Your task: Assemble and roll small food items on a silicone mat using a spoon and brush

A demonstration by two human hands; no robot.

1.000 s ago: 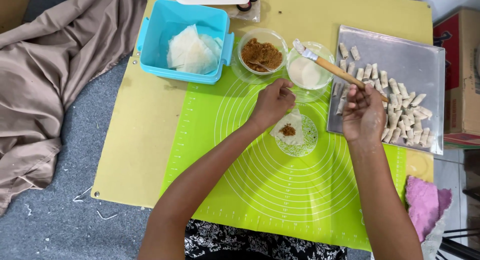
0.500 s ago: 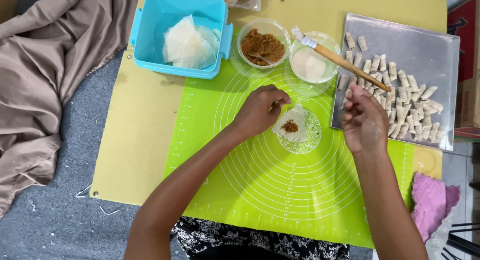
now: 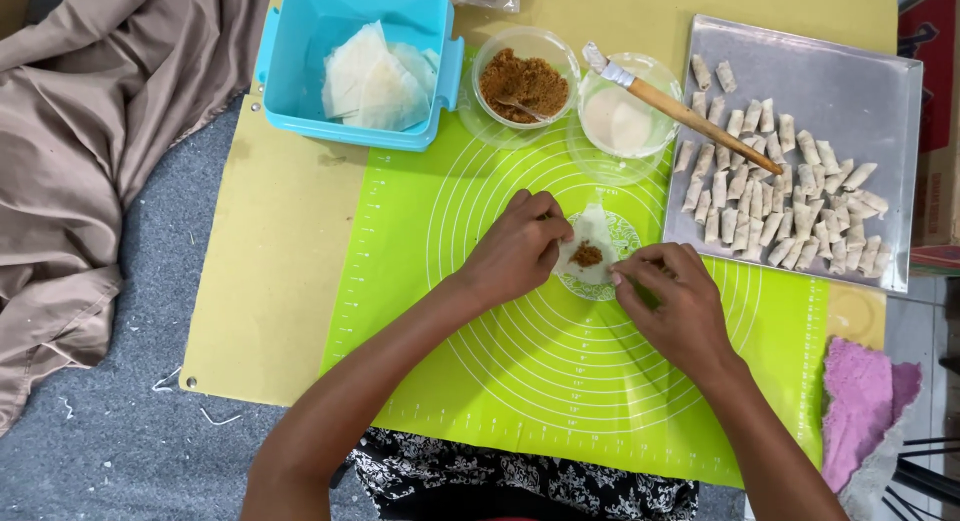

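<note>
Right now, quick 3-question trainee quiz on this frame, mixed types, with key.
1. True or false: both hands touch the wrapper on the green mat.
2. Where does the brush rest? A) in the blue box B) across the paste bowl and tray C) on the pink cloth
3. Fill in: the brown filling bowl sits between the blue box and the ____ bowl.

Key
1. True: left hand and right hand pinch its edges.
2. B
3. paste
</note>
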